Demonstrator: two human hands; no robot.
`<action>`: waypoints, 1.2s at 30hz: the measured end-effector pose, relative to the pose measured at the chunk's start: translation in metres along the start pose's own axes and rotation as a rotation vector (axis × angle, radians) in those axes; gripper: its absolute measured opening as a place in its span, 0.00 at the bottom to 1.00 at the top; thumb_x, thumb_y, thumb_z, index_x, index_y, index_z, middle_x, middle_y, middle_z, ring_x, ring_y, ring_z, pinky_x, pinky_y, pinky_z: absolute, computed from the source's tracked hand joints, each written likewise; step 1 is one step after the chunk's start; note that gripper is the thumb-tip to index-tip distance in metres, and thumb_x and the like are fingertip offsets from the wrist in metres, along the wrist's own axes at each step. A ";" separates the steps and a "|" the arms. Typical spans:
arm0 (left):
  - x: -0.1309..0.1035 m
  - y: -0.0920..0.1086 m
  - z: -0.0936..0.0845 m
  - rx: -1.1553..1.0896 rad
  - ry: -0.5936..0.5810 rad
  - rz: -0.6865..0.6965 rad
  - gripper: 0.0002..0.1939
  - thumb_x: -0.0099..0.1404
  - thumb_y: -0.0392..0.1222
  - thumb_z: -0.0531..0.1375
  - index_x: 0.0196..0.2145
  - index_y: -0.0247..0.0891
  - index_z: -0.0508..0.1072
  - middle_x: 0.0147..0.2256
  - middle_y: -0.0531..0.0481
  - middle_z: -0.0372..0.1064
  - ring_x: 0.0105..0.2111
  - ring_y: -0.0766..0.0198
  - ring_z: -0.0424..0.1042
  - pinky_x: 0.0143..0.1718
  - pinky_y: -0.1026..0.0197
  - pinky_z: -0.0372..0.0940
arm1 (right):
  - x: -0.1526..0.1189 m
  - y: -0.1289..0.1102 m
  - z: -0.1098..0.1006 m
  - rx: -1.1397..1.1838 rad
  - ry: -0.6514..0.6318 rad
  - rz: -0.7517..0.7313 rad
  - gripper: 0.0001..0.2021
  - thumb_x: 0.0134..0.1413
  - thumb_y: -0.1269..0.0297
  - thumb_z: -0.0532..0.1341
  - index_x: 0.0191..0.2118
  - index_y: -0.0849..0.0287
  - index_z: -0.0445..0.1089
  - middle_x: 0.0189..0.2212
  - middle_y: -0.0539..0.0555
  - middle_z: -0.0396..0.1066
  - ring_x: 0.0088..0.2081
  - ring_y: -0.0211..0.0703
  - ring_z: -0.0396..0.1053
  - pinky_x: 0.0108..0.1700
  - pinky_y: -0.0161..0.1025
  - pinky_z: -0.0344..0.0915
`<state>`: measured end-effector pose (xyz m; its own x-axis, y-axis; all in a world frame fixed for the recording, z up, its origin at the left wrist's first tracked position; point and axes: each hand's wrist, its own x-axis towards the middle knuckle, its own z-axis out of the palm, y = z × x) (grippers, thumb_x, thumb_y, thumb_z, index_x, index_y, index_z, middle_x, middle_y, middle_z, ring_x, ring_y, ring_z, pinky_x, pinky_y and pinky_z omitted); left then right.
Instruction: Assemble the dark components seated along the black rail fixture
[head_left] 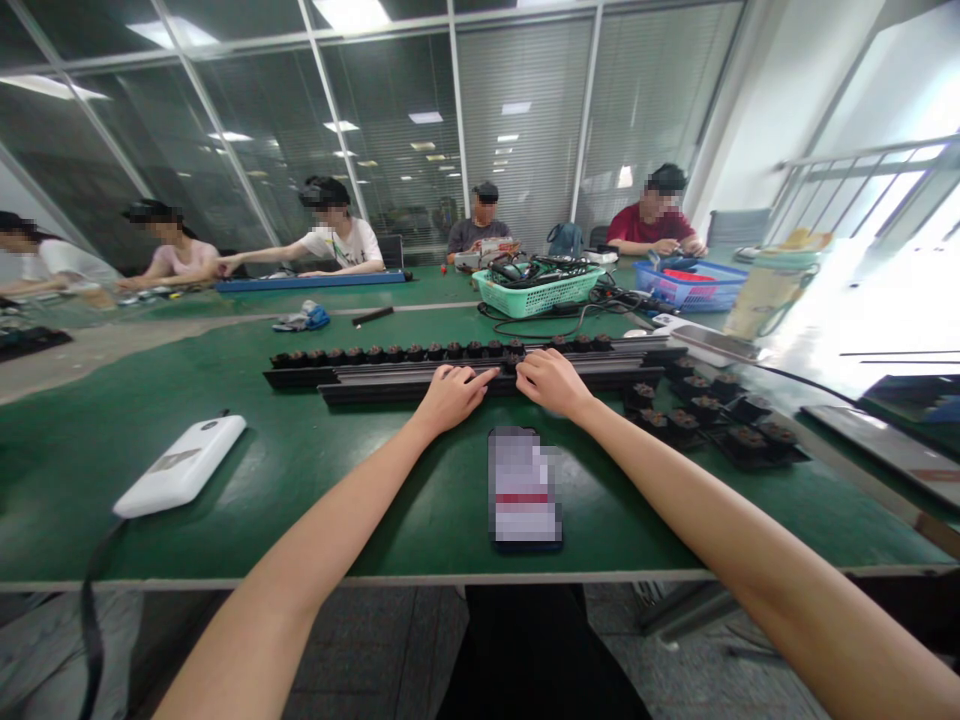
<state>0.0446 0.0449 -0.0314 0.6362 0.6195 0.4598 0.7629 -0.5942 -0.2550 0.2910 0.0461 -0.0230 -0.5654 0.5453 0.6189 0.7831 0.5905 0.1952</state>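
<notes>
A long black slotted rail (390, 390) lies across the green table in front of me. My left hand (454, 397) rests on its near edge, index finger stretched to the right and the other fingers bent. My right hand (553, 380) is closed, fingertips pinched at a small black part (511, 364) on the rail, mostly hidden by the fingers. Behind it, a second black rail (300, 377) runs alongside a row of similar small black parts (414, 352) with brownish tops. More black parts (705, 405) sit in groups right of my right hand.
A phone (525, 490) lies between my forearms, a white power bank-like device (184, 465) with a cable at left. Farther back are a green basket (540, 290) of cables, a blue basket (694, 290) and a crumpled cloth (304, 317). Several people sit across the table.
</notes>
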 end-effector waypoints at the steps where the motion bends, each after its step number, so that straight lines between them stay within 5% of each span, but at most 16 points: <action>1: 0.000 0.000 0.000 0.000 0.000 0.001 0.24 0.78 0.45 0.45 0.67 0.47 0.64 0.45 0.44 0.73 0.46 0.58 0.70 0.54 0.51 0.56 | 0.000 0.000 0.000 -0.003 0.000 0.001 0.15 0.68 0.68 0.53 0.33 0.59 0.74 0.32 0.58 0.74 0.40 0.49 0.65 0.46 0.44 0.54; 36: -0.001 0.001 0.000 0.016 -0.007 -0.003 0.24 0.78 0.45 0.46 0.67 0.48 0.64 0.46 0.45 0.73 0.46 0.58 0.71 0.53 0.52 0.55 | 0.001 -0.002 -0.002 -0.042 0.018 0.038 0.15 0.65 0.69 0.55 0.30 0.60 0.75 0.30 0.59 0.76 0.38 0.48 0.66 0.44 0.44 0.54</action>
<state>0.0448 0.0439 -0.0316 0.6346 0.6249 0.4546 0.7665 -0.5839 -0.2674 0.2894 0.0445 -0.0214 -0.5302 0.5562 0.6400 0.8145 0.5439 0.2021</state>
